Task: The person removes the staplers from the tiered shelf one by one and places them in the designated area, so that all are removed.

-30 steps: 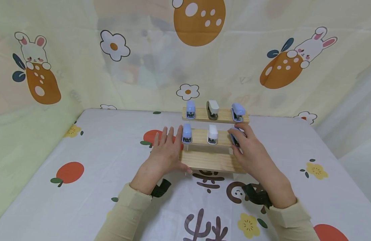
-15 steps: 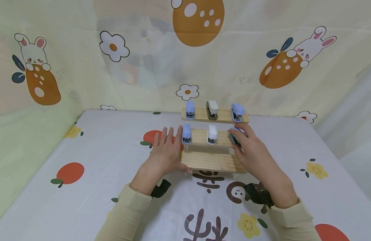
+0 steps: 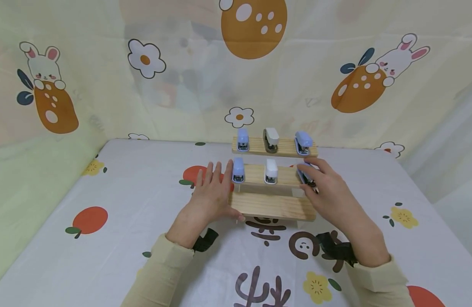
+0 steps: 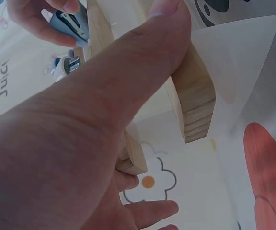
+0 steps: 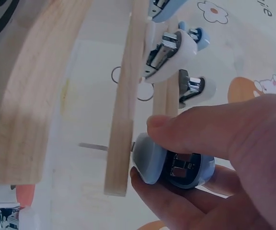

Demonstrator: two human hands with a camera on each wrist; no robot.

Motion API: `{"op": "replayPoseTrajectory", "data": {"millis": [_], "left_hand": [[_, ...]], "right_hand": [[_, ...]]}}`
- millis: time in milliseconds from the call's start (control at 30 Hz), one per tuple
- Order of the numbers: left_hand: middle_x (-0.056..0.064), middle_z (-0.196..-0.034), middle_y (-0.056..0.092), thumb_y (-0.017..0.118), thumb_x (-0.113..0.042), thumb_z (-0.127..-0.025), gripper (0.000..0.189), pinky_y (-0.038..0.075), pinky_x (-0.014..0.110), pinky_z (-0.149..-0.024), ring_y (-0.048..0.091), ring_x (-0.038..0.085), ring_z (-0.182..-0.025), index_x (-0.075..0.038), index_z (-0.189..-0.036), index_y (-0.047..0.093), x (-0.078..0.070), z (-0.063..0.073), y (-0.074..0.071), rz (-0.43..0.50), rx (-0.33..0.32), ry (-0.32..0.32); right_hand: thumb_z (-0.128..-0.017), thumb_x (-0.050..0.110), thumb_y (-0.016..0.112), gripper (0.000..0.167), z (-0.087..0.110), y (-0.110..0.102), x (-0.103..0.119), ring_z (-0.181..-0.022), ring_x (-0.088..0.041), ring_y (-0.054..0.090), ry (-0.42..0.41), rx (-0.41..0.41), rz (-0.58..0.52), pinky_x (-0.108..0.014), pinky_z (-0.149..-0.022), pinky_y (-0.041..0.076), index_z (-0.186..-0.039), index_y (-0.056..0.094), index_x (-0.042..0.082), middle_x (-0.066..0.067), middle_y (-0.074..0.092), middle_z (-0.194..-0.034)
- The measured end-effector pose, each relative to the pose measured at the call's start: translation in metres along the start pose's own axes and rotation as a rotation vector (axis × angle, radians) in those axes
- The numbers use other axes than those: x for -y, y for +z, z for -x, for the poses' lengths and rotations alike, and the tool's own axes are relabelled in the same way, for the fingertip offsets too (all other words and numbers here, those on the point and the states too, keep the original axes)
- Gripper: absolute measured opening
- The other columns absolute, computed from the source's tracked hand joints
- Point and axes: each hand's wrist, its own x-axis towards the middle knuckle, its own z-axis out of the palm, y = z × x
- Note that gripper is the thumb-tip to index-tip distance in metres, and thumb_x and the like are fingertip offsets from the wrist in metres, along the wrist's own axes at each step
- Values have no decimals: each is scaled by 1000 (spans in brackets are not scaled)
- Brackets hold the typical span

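At the right end of the rack's middle shelf, my right hand pinches a blue mini stapler between thumb and fingers. The stapler shows right beside the shelf end in the right wrist view. My left hand rests at the rack's left side, fingers straight, thumb on the front wooden shelf. On the middle shelf also stand a blue stapler, close to my left fingertips, and a white stapler. My right hand covers part of the held stapler.
The back shelf bears a blue stapler, a grey-white one and another blue one. A white stapler-like thing shows beyond the front shelf's end in the right wrist view. A patterned cloth covers the table.
My right hand has shifted slightly to the right, and the pinched blue stapler has moved with it. My left hand has stayed in place.
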Motion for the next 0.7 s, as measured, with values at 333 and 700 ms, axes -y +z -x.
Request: {"op": "replayPoseTrajectory", "data": {"millis": [333,700], "left_hand": [[21,-165,15,86,-63,-61,138,10,58,-124,7,41,-154,-12,-161,4,-1,1,0,-12,-10,7],[20,-165,13,86,-63,-62,137,8,57,-124,6,41,-154,-12,-161,5,-1,1,-1,-12,-16,7]], "right_hand": [[-82,-6,74,46,5,-12,-5,-117,-45,58,37,23,9,-58,-89,53,-126,61,-4,-26,52,-135],[-85,-2,71,48,13,-25,-26,-111,-45,58,162,20,16,-60,-84,53,-131,58,-5,-27,48,-139]]}}
